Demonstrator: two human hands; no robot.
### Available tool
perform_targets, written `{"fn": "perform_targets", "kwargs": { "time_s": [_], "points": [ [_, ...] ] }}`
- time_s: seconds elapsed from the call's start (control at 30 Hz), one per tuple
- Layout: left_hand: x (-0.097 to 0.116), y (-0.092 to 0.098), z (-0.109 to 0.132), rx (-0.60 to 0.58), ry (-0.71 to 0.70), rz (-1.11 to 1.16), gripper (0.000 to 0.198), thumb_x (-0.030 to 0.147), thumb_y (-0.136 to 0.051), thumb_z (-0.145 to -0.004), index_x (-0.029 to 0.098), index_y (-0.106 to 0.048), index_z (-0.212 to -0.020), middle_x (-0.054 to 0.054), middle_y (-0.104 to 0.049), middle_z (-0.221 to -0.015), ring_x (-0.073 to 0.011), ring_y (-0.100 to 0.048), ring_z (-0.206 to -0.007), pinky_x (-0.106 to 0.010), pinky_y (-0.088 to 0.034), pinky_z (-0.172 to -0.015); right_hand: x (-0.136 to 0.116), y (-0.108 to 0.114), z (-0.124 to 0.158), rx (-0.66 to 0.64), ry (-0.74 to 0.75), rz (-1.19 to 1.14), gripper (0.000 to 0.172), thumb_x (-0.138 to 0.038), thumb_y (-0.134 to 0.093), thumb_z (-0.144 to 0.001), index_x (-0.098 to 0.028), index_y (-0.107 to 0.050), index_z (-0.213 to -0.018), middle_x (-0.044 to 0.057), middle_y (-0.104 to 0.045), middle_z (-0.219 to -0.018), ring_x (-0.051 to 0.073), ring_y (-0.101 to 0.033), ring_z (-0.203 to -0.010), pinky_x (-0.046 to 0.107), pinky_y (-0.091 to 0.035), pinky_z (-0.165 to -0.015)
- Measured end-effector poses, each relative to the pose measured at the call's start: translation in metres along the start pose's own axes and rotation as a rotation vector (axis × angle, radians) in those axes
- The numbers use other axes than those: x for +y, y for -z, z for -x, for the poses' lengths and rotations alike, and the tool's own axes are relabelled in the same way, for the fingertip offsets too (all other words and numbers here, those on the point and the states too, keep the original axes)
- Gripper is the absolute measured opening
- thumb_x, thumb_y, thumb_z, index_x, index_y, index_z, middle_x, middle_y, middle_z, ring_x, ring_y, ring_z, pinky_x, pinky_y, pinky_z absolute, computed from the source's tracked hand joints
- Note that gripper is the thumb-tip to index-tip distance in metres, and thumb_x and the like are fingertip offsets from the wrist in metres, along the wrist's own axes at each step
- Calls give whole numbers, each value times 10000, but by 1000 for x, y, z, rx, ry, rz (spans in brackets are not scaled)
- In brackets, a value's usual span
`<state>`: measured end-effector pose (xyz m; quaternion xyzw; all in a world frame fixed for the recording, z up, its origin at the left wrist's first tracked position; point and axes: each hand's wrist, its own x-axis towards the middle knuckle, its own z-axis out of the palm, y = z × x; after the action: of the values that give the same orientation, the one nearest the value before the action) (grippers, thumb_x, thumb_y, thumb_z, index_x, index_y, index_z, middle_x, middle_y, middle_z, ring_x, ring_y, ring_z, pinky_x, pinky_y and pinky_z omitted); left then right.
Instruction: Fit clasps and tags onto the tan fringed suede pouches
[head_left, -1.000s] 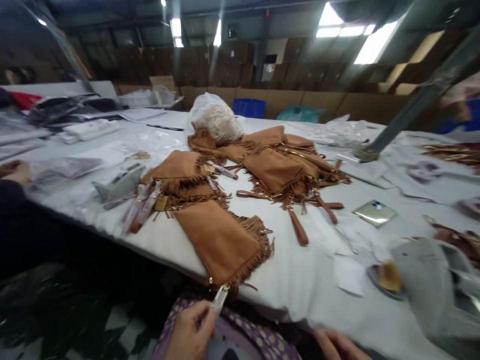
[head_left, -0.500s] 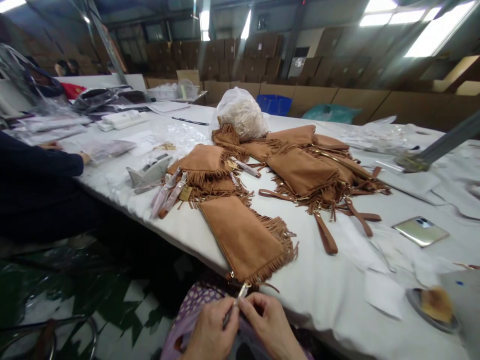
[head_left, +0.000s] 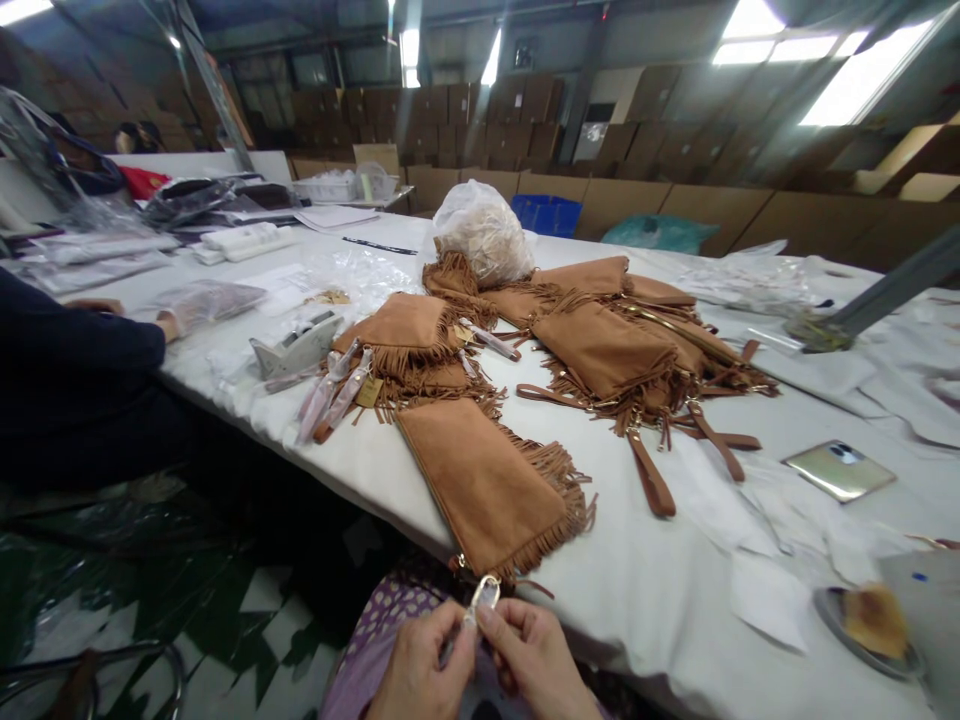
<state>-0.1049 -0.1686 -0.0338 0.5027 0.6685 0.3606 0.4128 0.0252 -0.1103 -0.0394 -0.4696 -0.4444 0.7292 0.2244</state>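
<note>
At the table's front edge lies a brown fringed pouch (head_left: 480, 490), its zipper side toward the left. A gold clasp (head_left: 487, 592) at its near corner is between my two hands, over my lap. My left hand (head_left: 429, 655) is closed, pinching the clasp's lower end, where something pale and shiny like clear plastic wrap shows. My right hand (head_left: 534, 652) is closed too, thumb and forefinger against the clasp's right side. The strap below the clasp is mostly hidden by my fingers. Beyond the pouch are more fringed pouches (head_left: 405, 325) with wrapped wrist straps (head_left: 351, 395) and tan tags.
A larger pile of fringed pouches (head_left: 607, 345) with bare wrist straps lies to the right. Behind it stands a stuffed clear bag (head_left: 480, 230). A phone (head_left: 840, 468) and a dish (head_left: 870, 630) are at right. A co-worker's sleeve (head_left: 82, 350) is at left, near a grey tape dispenser (head_left: 296, 345).
The gold clasp has turned and shows more openly between my fingertips. My hands have shifted slightly. At left, the co-worker's hand has moved a little on a plastic-wrapped packet.
</note>
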Motion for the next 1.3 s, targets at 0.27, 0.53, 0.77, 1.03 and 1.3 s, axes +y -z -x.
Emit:
{"fn": "perform_targets", "kwargs": {
  "time_s": [0.27,0.53,0.77,1.03,1.3],
  "points": [
    [4,2,2,85,-63,27,280,382,-474,-870,221,-649,-1018,-97,-716,-922,-238,-673,-812,-286,-497,-691,-2,-3,0,76,109,97,461,-570,-657,-697,-137,-544,-586,-48,-402,-509,63,-296,-482,203,-189,-437],
    [7,8,-17,-151,443,654,442,565,-662,-654,138,-554,-698,2,-567,-489,-70,-427,-312,-160,-252,-319,-6,4,-3,96,241,230,418,-525,-630,-726,-151,-566,-552,-32,-459,-514,98,-374,-515,226,-292,-496],
    [4,1,-18,-38,292,404,430,568,-595,-725,139,-564,-728,17,-552,-513,-61,-403,-321,-164,-259,-325,6,30,14,404,227,185,409,-558,-606,-744,-170,-678,-852,25,-641,-617,140,-523,-515,237,-390,-483],
    [10,-13,-5,19,79,200,355,513,-488,-841,164,-544,-808,-12,-604,-617,-73,-442,-382,-170,-313,-351,11,-10,17,106,99,-456,871,-446,-773,-647,-182,-323,-1345,-66,-582,-533,20,-313,-287,132,-168,-305],
    [8,-10,-13,-96,219,756,534,608,-635,-716,246,-295,-913,56,-595,-597,-49,-382,-300,-142,-254,-316,11,-12,12,57,37,-737,857,-352,-822,-603,-303,-338,-1309,13,-696,-852,-33,-229,-287,120,-133,-314]
  ]
}}
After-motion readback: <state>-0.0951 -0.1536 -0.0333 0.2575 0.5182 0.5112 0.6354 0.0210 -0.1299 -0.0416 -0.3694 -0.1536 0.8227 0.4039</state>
